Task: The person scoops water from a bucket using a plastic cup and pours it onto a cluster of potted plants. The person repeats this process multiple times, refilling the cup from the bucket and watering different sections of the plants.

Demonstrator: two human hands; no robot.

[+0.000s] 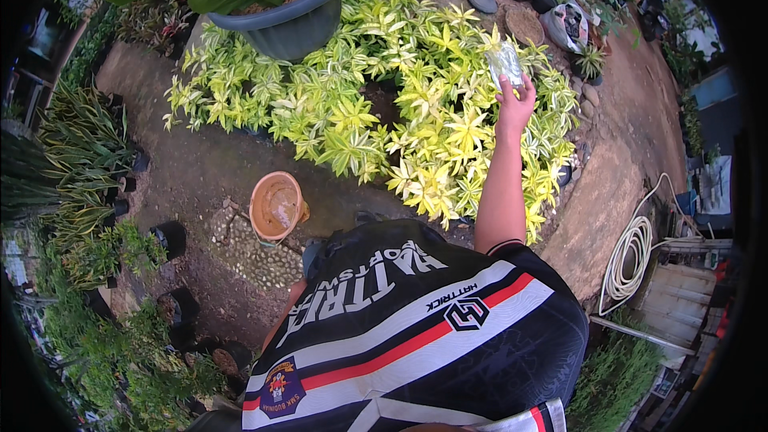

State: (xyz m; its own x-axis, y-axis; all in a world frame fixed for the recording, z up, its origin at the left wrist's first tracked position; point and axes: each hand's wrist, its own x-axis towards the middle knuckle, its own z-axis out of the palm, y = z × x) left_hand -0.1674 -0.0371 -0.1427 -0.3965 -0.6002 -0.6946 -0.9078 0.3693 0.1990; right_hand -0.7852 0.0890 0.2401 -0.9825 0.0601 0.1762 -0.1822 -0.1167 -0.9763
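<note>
Holding a shiny item (504, 62) by its near end, the right hand (516, 102) extends over yellow-green plants (462, 130) below the grip. Positioning appears in hand; the next move likely calls for steady pinching. Left hand unseen; grip undetermined.

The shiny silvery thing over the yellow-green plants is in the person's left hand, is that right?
Not quite: the head view shows the right hand holding it. The shiny silvery thing is indeed over the yellow-green plants.
</note>
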